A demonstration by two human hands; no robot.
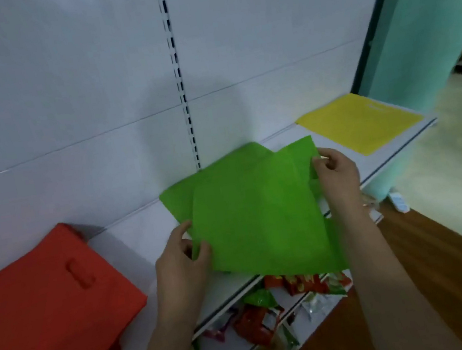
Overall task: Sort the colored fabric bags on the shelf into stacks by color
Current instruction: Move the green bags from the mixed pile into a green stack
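Note:
A green fabric bag [257,218] lies across the middle of the white shelf [139,233], its near edge overhanging the front. My left hand [181,260] pinches its left edge and my right hand [336,177] pinches its upper right corner. Beneath it, a second green bag [179,200] shows at the back left. A stack of red bags [42,307] with a cut-out handle sits at the left end. One yellow bag [360,122] lies flat at the right end.
The white back panel with a slotted upright [178,71] rises behind the shelf. A lower shelf [278,338] holds several snack packets. A teal pillar [423,26] stands at the right, with wooden floor [437,279] below.

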